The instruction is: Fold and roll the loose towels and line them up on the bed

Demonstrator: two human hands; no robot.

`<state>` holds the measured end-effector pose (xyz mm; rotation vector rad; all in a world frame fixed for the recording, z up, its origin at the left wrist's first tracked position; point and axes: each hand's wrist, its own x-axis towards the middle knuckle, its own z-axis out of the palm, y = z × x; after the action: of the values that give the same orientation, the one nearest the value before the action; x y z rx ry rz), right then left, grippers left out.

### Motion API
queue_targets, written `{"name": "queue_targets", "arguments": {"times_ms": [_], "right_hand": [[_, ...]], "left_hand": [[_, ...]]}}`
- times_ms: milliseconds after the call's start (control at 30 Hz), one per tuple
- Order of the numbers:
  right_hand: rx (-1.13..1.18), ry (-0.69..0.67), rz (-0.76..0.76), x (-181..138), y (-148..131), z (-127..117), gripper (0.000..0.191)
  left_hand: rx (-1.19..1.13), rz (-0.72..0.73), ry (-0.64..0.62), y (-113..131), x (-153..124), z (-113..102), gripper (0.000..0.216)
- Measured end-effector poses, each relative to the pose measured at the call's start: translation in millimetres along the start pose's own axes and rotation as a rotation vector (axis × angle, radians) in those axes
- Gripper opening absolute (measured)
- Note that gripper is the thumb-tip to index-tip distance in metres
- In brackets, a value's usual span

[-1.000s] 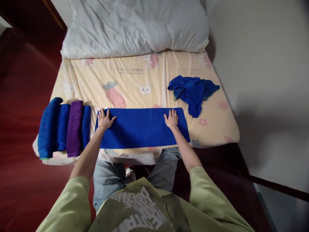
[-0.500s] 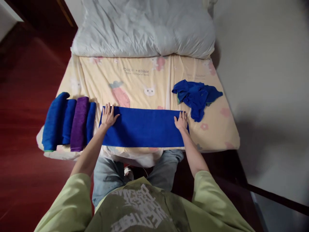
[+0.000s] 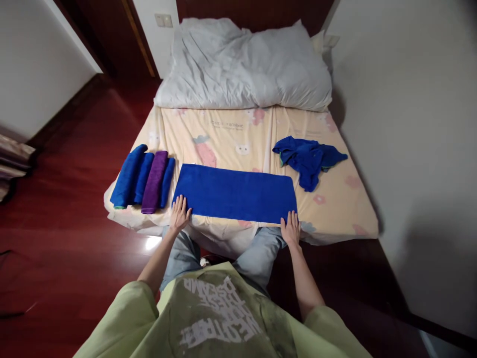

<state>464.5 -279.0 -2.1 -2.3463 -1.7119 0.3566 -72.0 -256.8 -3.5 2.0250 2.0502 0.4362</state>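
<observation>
A blue towel (image 3: 234, 193) lies flat in a long strip along the near side of the bed. My left hand (image 3: 181, 214) rests on its near left corner, fingers stretched out. At the near right corner my right hand (image 3: 291, 228) lies with its fingers extended over the edge. Left of the strip sit several rolled towels side by side: blue ones (image 3: 128, 178) and a purple one (image 3: 155, 183). A crumpled blue cloth (image 3: 308, 158) with a green edge lies to the right, beyond my right hand.
The bed has a yellow printed sheet (image 3: 231, 144). A bunched white quilt (image 3: 242, 69) covers its far end. A white wall (image 3: 413, 124) runs along the right, and dark red floor (image 3: 74, 209) is on the left.
Both hands have slid from the far corners of the blue towel back to its near corners. The view has tilted up, showing more of the room.
</observation>
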Motion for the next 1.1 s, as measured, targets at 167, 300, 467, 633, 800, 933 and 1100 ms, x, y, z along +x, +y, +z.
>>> {"name": "queue_targets", "arguments": {"times_ms": [167,300,467,633,800,933,1100], "right_hand": [[0.012,-0.007,0.117,1.6,1.6,-6.7,0.077],[-0.028,-0.118,0.161,3.8,-3.2,-17.3,0.078],[0.092,0.015,0.183,-13.0,-29.2,-31.1,0.074],[0.756,0.165,0.367,-103.8,-96.7,3.2,0.062],[1.013,-0.077,0.404,-189.5,-167.0,56.8,0.035],[1.505,-0.239,0.483,-184.4,-194.7,59.0,0.025],[1.928,-0.294,0.709,-145.3,-209.3,47.7,0.015]], "left_hand": [[-0.033,-0.109,0.08,-11.3,-32.6,-2.1,0.073],[-0.077,-0.114,0.021,-18.5,-33.6,-11.0,0.074],[-0.09,-0.102,0.037,-8.0,-65.9,-13.8,0.07],[-0.099,-0.001,-0.264,13.5,-148.7,-0.9,0.048],[-0.026,0.139,-0.527,23.8,-163.4,3.5,0.041],[0.017,0.128,-0.536,24.8,-150.5,3.2,0.041],[0.045,0.132,-0.523,29.5,-152.8,2.4,0.04]]}}
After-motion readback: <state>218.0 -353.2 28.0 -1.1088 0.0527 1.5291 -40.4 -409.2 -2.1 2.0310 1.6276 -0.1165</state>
